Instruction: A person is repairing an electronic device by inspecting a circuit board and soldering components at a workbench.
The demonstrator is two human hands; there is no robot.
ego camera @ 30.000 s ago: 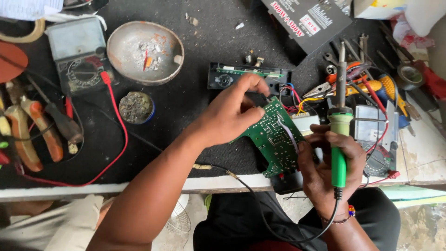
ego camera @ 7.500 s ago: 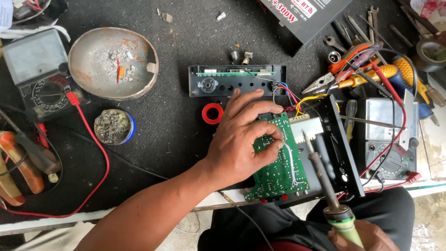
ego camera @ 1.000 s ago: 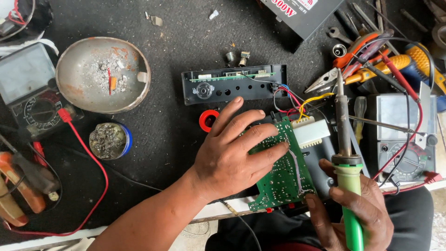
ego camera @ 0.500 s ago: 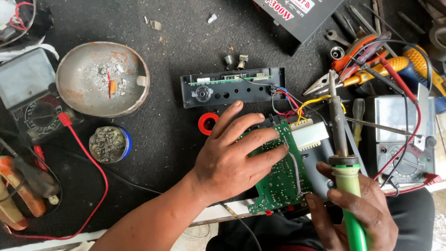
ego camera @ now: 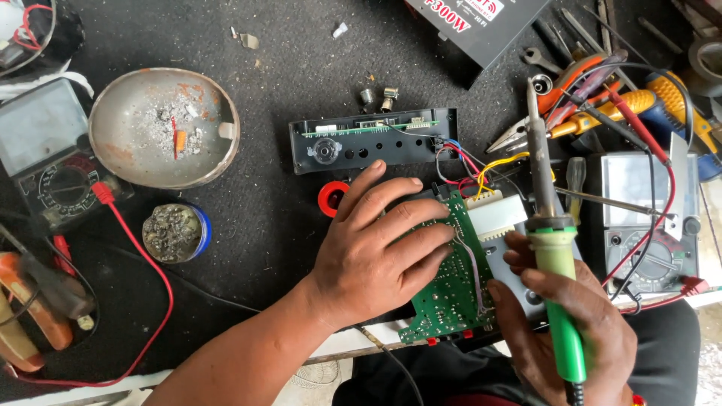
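My left hand [ego camera: 376, 252] lies flat, fingers spread, on a green circuit board [ego camera: 451, 289] near the bench's front edge, pressing it down. A white connector block [ego camera: 496, 214] sits at the board's far end, with coloured wires [ego camera: 466, 162] running to a black front panel [ego camera: 372, 139]. My right hand [ego camera: 564, 331] grips a green-handled soldering iron [ego camera: 553, 286], held upright; its metal tip [ego camera: 532, 94] points away from me, raised off the board. A red ring [ego camera: 331, 198] lies beside my left fingers.
A metal bowl [ego camera: 162, 128] with ash stands at the left, a tin of solder dross [ego camera: 174, 231] below it. Multimeters [ego camera: 45, 150] [ego camera: 647, 218] sit at left and right with red leads. Pliers and screwdrivers [ego camera: 602, 98] crowd the back right. A black box [ego camera: 481, 26] lies at the top.
The soldering iron has tilted slightly left and its tip has moved farther from me. My left hand stays pressed on the board.
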